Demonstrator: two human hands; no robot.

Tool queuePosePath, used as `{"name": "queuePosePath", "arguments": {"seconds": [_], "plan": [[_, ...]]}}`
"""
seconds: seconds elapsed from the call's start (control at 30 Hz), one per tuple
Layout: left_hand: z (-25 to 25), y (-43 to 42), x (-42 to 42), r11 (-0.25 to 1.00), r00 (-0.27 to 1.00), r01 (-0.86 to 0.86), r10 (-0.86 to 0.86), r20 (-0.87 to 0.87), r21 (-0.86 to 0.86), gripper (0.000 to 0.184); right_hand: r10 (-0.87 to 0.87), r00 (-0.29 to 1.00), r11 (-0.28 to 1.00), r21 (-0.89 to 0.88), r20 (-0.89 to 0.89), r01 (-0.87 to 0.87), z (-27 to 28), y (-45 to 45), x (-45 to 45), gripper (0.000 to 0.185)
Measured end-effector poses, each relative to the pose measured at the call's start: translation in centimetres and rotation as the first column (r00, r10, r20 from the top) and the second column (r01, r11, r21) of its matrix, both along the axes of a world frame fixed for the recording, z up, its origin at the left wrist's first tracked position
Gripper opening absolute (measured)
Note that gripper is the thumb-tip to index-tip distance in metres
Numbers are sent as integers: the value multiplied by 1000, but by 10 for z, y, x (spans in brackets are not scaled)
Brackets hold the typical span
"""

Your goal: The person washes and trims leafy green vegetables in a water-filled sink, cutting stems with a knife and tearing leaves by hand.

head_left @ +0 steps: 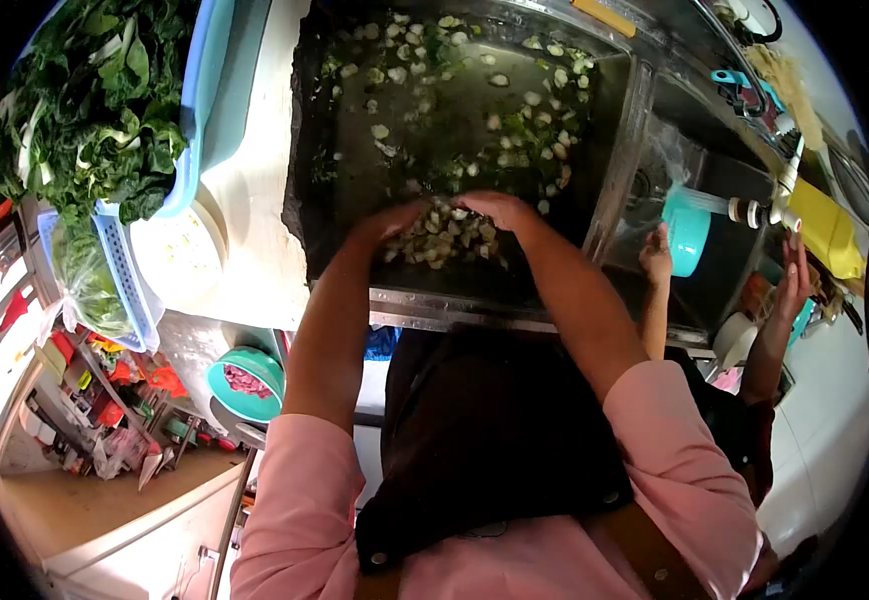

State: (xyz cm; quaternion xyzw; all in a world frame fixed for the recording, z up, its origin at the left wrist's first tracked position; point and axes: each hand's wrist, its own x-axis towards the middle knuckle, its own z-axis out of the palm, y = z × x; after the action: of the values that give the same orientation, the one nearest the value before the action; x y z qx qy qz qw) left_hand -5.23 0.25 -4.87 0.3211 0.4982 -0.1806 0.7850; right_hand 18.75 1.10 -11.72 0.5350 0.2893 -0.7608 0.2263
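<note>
Both hands reach into a metal sink (622,140) of murky water, where pale chopped vegetable pieces and green leaf bits float. My left hand (401,216) lies at the left far side of a dense cluster of chopped vegetable pieces (444,238). My right hand (495,208) curves around its far right side, fingers stretched inward. The two hands almost meet at the fingertips, with the cluster between them and the sink's near edge. The left fingers are partly hidden by water and pieces. More pieces (499,80) drift beyond the hands.
At right, a co-worker's hand (656,254) holds a turquoise bowl (689,235) under the running tap (782,212); another hand (792,280) is by the tap. At left stand leafy greens (104,95) in a blue basket (194,110), a white round container (179,250) and a green bowl of meat (244,383).
</note>
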Motion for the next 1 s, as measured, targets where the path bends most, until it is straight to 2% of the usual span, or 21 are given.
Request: {"name": "queuePosePath", "arguments": {"seconds": [0.03, 0.1, 0.13, 0.2, 0.3, 0.33, 0.4, 0.43, 0.47, 0.5, 0.57, 0.6, 0.67, 0.7, 0.73, 0.83, 0.87, 0.9, 0.97, 1.0], "plan": [[-5, -6, 1, 998, 999, 32, -31, 25, -46, 82, -48, 999, 999, -23, 5, 48, 1, -15, 11, 83], [-50, -31, 1, 995, 1000, 13, -12, 16, -95, 81, -158, 987, 985, -64, 2, 158, -14, -44, 29, 83], [-42, -31, 4, 998, 1000, -3, 5, 17, -69, 81, -219, 976, 973, -82, -6, 218, -32, -62, 36, 84], [-15, -32, 20, 998, 999, -46, 46, -10, -37, 81, -404, 912, 901, -136, 76, 411, -14, -69, 35, 86], [26, -29, 51, 985, 978, -156, 145, -148, -70, 81, -524, 831, 843, -26, 185, 537, 31, -66, 28, 82], [45, -29, 58, 971, 966, -226, 214, -144, -73, 82, -564, 824, 812, -141, 60, 566, 35, -64, 30, 75], [61, -37, 76, 907, 881, -413, 422, -213, 87, 71, -749, 658, 656, -233, -81, 718, 37, -75, 28, 72], [51, -43, 81, 866, 837, -478, 500, -223, 149, 68, -821, 552, 569, -291, -146, 769, 30, -82, 25, 70], [41, -49, 86, 818, 788, -535, 574, -224, 213, 66, -842, 535, 519, -167, 69, 838, 8, -91, 20, 69], [32, -55, 91, 764, 737, -582, 640, -216, 278, 64, -876, 475, 454, -193, 84, 870, 2, -91, 17, 66], [33, -57, 101, 644, 607, -718, 765, -213, 266, 63, -927, 354, 317, -250, 123, 915, 1, -91, 6, 61], [12, -65, 105, 536, 509, -806, 844, -167, 253, 64, -925, 346, 324, -150, 154, 934, 9, -88, -3, 59], [47, -55, 118, 519, 451, -772, 854, -260, 366, 64, -924, 316, 335, 56, 218, 941, 40, -80, -20, 55], [60, -51, 122, 511, 416, -751, 858, -302, 418, 64, -942, 286, 304, 81, 175, 949, 59, -75, -24, 51], [31, -55, 120, 495, 457, -708, 865, -207, 504, 62, -958, 259, 273, 107, 127, 956, 84, -65, -25, 47], [112, -23, 131, 406, 417, -634, 896, -151, 659, 62, -978, 206, 204, 199, 13, 958, 195, -23, -33, 38], [88, -17, 130, 310, 394, -671, 919, -31, 674, 55, -981, 194, 183, 232, -25, 955, 219, -11, -36, 35], [99, -9, 130, 234, 391, -663, 918, 63, 711, 51, -967, 72, 40, 134, -243, 990, 181, -11, -33, 34], [143, 8, 131, 69, 392, -650, 883, 257, 757, 43, -931, 227, 122, 341, -287, 932, 226, 6, -34, 37], [173, 15, 134, -17, 382, -609, 869, 313, 793, 38, -902, 213, 82, 335, -375, 939, 248, 10, -35, 38]]}}
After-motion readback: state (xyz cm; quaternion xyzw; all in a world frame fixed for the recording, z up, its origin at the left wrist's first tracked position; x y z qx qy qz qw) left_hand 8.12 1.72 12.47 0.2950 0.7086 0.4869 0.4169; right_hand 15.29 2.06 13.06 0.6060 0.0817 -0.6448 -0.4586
